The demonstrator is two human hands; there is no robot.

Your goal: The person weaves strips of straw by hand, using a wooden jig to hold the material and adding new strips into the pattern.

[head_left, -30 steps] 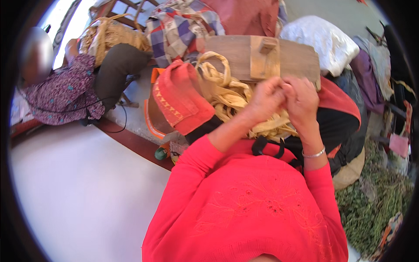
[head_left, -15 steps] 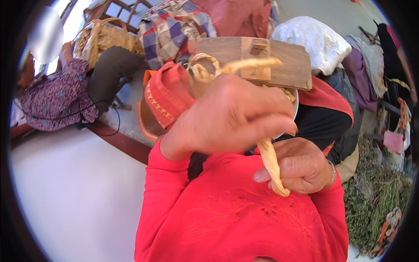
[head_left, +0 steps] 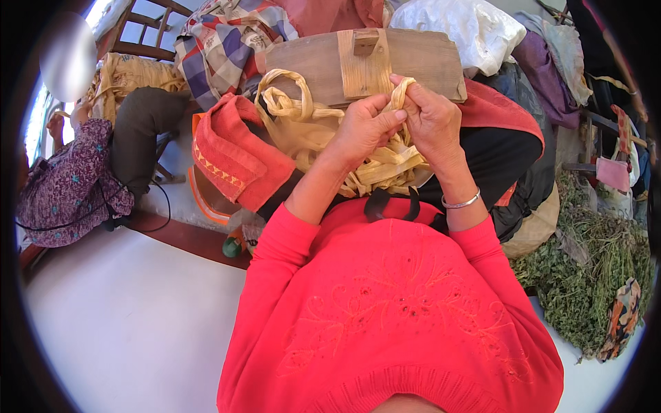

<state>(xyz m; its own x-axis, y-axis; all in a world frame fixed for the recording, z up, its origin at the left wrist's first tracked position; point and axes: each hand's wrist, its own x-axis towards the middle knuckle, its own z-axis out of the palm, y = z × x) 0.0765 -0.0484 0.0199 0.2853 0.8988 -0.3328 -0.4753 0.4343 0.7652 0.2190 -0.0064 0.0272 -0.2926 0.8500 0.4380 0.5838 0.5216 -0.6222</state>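
Between my two hands, held up close together above my lap, is a pale yellow, twisted fibre strip (head_left: 399, 95). My left hand (head_left: 363, 131) pinches it with thumb and fingertips. My right hand (head_left: 434, 124), with a silver bangle on its wrist, is closed on the strip's upper part. Below them lies a heap of similar pale yellow strips (head_left: 385, 171), partly covered by my hands. A twisted length of strip (head_left: 292, 107) curls in a loop to the left of my left hand. Just beyond my fingertips is a wooden board (head_left: 303, 62) with a small block on it.
A red towel (head_left: 237, 155) drapes at the left of the heap. Another person in a purple patterned garment (head_left: 76, 182) sits far left, near a bundle of yellow strips (head_left: 131, 76). A white sack (head_left: 458, 31) stands behind the board. Dried green plants (head_left: 585, 265) are piled at right.
Both hands have moved up and away from my chest, toward the board, with the strip. My left hand, blurred and raised before, is now beside the right, and the heap shows more.
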